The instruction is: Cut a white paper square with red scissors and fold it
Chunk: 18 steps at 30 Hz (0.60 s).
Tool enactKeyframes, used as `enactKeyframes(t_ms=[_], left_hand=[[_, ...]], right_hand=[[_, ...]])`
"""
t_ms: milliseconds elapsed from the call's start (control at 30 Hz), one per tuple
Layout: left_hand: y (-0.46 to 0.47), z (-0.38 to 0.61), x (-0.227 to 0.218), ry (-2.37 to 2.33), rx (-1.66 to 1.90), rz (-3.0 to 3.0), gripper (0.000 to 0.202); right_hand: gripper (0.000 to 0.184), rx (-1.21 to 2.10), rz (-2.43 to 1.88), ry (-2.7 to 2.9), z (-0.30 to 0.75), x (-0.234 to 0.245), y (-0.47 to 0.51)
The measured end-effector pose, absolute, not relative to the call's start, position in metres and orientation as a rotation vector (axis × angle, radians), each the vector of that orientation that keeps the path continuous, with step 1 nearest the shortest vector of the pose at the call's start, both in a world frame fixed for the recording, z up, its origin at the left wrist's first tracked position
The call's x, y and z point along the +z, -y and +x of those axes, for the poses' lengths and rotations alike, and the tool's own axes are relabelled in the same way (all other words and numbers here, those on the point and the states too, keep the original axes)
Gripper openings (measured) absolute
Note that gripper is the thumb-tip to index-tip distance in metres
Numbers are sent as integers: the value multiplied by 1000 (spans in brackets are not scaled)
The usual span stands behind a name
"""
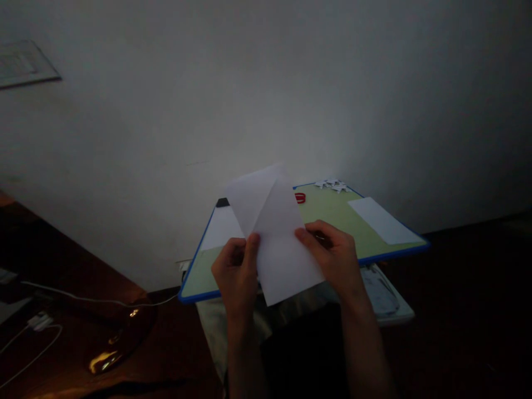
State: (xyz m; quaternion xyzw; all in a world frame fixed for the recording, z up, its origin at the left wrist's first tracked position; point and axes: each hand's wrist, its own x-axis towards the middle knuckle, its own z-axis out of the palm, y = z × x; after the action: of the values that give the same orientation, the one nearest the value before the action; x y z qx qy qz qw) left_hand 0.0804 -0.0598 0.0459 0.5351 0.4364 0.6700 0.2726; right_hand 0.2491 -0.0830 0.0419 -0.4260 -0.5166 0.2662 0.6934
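A white sheet of paper is held up above the tabletop, tilted, with a diagonal fold line across its upper part and a folded flap at the upper left. My left hand pinches its left edge, thumb on the near face at the bottom of the flap. On the right edge, my right hand grips the paper between thumb and fingers. The fingers behind the sheet are partly hidden.
A green tabletop with a blue edge stands against the wall. On it lie white paper pieces, a red-handled object, another white sheet at right, white paper at left and a black object.
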Motion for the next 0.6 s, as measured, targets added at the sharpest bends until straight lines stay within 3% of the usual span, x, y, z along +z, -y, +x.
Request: enactKeyframes(t_ms=[333, 600], left_hand=[[60, 82, 46, -1109, 1649, 1585, 26], [53, 82, 43, -1193, 1583, 1557, 36]], right_hand=[[24, 567, -960, 994, 249, 39, 80], [27, 521, -1027, 1030, 245, 40, 78]])
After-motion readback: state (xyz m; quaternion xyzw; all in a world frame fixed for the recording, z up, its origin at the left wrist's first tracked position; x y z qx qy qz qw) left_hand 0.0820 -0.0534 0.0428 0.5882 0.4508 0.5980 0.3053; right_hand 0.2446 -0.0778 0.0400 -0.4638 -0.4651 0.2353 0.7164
